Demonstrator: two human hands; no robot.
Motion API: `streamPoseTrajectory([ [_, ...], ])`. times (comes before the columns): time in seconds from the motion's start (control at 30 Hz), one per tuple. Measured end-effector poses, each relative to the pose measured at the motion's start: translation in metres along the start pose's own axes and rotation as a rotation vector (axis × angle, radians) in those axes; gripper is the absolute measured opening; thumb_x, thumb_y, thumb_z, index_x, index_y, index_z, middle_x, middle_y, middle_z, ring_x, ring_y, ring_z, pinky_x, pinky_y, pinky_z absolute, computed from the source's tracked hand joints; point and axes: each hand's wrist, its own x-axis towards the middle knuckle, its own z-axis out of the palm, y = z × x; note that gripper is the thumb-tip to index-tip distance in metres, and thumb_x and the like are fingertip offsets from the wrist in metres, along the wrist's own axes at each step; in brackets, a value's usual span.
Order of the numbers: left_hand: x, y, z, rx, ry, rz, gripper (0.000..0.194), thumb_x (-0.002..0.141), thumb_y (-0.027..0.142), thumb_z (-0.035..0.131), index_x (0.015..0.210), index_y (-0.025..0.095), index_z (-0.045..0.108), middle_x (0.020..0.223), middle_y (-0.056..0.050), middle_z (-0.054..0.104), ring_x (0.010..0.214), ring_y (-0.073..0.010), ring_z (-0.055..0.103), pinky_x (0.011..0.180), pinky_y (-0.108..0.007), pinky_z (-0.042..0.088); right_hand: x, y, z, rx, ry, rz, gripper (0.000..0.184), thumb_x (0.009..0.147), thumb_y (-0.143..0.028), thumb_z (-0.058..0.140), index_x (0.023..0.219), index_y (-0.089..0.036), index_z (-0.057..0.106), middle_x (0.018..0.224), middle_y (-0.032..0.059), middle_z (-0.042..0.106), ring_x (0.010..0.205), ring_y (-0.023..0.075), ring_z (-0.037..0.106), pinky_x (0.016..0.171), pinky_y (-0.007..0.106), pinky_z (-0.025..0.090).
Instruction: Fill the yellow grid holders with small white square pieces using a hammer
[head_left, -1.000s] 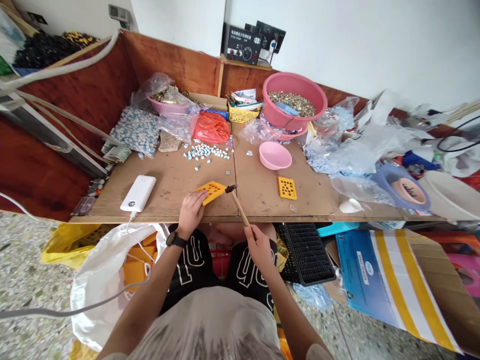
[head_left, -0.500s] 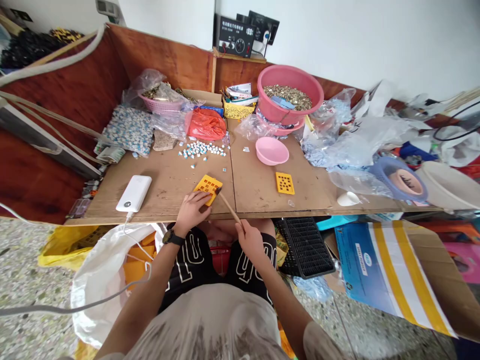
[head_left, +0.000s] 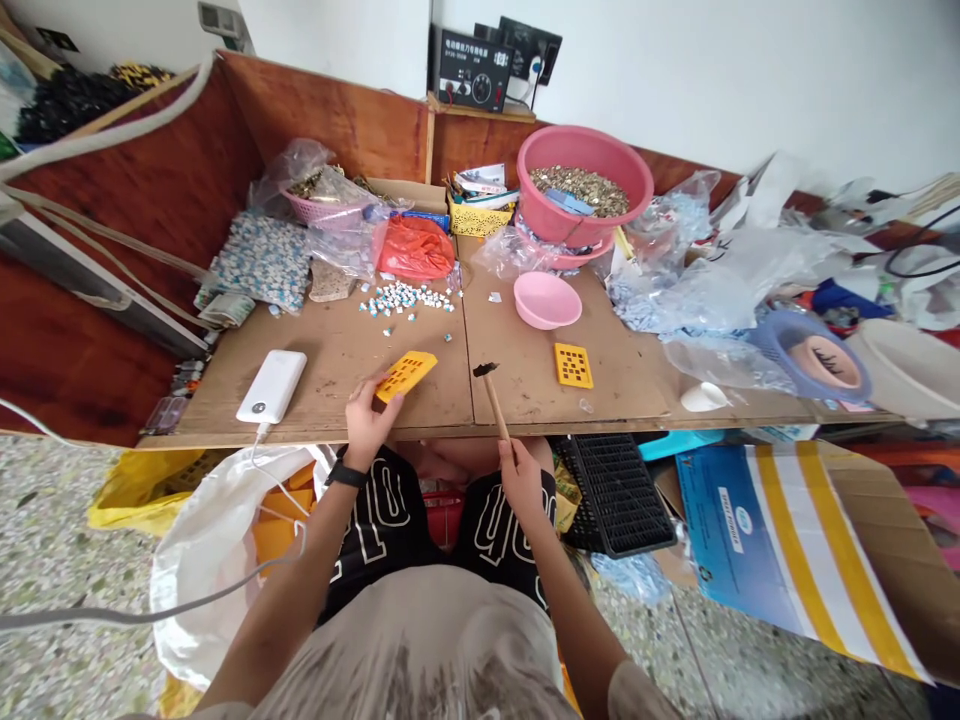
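Note:
My left hand (head_left: 370,415) grips a yellow plastic plate with square holes (head_left: 407,375) by its near left edge, and the plate is tilted up off the table. In my right hand (head_left: 520,475) is the wooden handle of a small hammer (head_left: 493,400); its dark head rests on or just over the cardboard-covered tabletop (head_left: 510,345), apart from the plate. A second yellow holed plate (head_left: 573,366) lies flat to the right of the hammer. Beyond the held plate, small white and blue pieces (head_left: 405,299) are scattered in a loose pile.
A white power bank (head_left: 271,386) with a cable lies at left. A pink bowl (head_left: 548,301) stands mid-table, before a large pink basin (head_left: 585,225) holding many small metal pieces. Plastic bags (head_left: 720,285) and a white cup (head_left: 703,397) are at right. A white sack (head_left: 187,580) hangs below the table.
My left hand has lifted and tilted the yellow plate, which lay flat before. My right hand has drawn the hammer away from the plate to the right.

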Motion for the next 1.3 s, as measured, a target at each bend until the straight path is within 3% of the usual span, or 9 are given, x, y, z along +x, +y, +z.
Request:
streamPoseTrajectory([
  [0.3,0.001,-0.01,-0.002,-0.13,0.018,-0.065,0.057,0.111,0.069,0.053,0.118,0.022,0.085,0.117,-0.013,0.087,0.112,-0.033,0.082,0.107,-0.047,0.061,0.0,0.01,0.014,0.01,-0.048,-0.001,0.062,0.115,-0.074,0.043,0.104,-0.022,0.075,0.077,0.0041,0.07,0.075,0.0256,0.064,0.073,0.032,0.044],
  [0.5,-0.002,-0.023,0.004,-0.284,0.113,-0.13,0.073,0.115,0.077,0.039,0.106,0.02,0.084,0.087,-0.01,0.08,0.087,-0.0297,0.079,0.09,-0.045,0.064,0.006,0.016,0.022,-0.012,-0.051,0.001,0.062,0.114,-0.075,0.041,0.106,-0.023,0.075,0.077,0.0048,0.071,0.073,0.0257,0.064,0.071,0.032,0.044],
  [0.67,-0.001,-0.019,0.002,-0.23,0.125,-0.119,0.069,0.114,0.076,0.042,0.104,0.02,0.082,0.097,-0.012,0.083,0.094,-0.0301,0.08,0.091,-0.044,0.063,0.016,0.015,0.027,0.028,-0.051,0.02,0.06,0.113,-0.073,0.043,0.102,-0.023,0.073,0.076,0.0042,0.073,0.071,0.0248,0.065,0.07,0.032,0.045],
  [0.77,0.001,-0.005,-0.003,-0.094,0.115,-0.019,0.048,0.109,0.064,0.06,0.117,0.022,0.081,0.122,-0.014,0.085,0.119,-0.0331,0.079,0.111,-0.049,0.06,0.021,0.012,0.028,0.034,-0.035,0.026,0.059,0.112,-0.074,0.047,0.094,-0.023,0.072,0.077,0.0055,0.074,0.072,0.0245,0.066,0.07,0.032,0.045],
  [0.87,0.002,0.008,-0.004,0.102,0.03,0.043,0.037,0.1,0.053,0.074,0.123,0.025,0.079,0.141,-0.014,0.08,0.136,-0.036,0.073,0.126,-0.057,0.051,0.023,0.01,0.026,0.055,-0.049,0.022,0.062,0.111,-0.075,0.047,0.092,-0.022,0.073,0.077,0.0065,0.075,0.072,0.0247,0.066,0.07,0.032,0.045],
  [0.93,0.004,0.014,0.0,0.252,-0.02,0.051,0.043,0.094,0.053,0.081,0.128,0.026,0.078,0.155,-0.016,0.073,0.144,-0.0408,0.067,0.128,-0.061,0.047,0.021,0.01,0.023,0.068,-0.057,0.02,0.063,0.111,-0.075,0.046,0.094,-0.022,0.074,0.077,0.0065,0.075,0.073,0.0253,0.067,0.071,0.032,0.046],
  [1.03,0.011,0.02,0.016,0.436,-0.045,0.044,0.08,0.083,0.064,0.092,0.15,0.024,0.071,0.172,-0.024,0.058,0.148,-0.0521,0.059,0.124,-0.068,0.045,0.018,0.01,0.017,0.086,-0.05,0.023,0.064,0.111,-0.076,0.045,0.102,-0.021,0.077,0.081,0.0074,0.076,0.077,0.0266,0.068,0.074,0.033,0.048],
  [1.13,0.028,0.02,0.035,0.55,-0.125,0.017,0.09,0.082,0.066,0.09,0.156,0.019,0.067,0.159,-0.029,0.066,0.141,-0.0553,0.061,0.12,-0.071,0.045,0.016,0.011,0.009,0.133,-0.054,0.028,0.065,0.112,-0.076,0.045,0.107,-0.02,0.078,0.086,0.0087,0.079,0.079,0.0272,0.07,0.076,0.034,0.05],
  [1.3,0.054,0.013,0.045,0.545,-0.189,0.097,0.077,0.079,0.065,0.088,0.136,0.015,0.074,0.134,-0.024,0.079,0.124,-0.0461,0.069,0.122,-0.064,0.048,0.016,0.019,-0.002,0.216,-0.073,0.016,0.064,0.115,-0.073,0.043,0.112,-0.02,0.079,0.086,0.0076,0.078,0.082,0.0271,0.071,0.077,0.033,0.052],
])
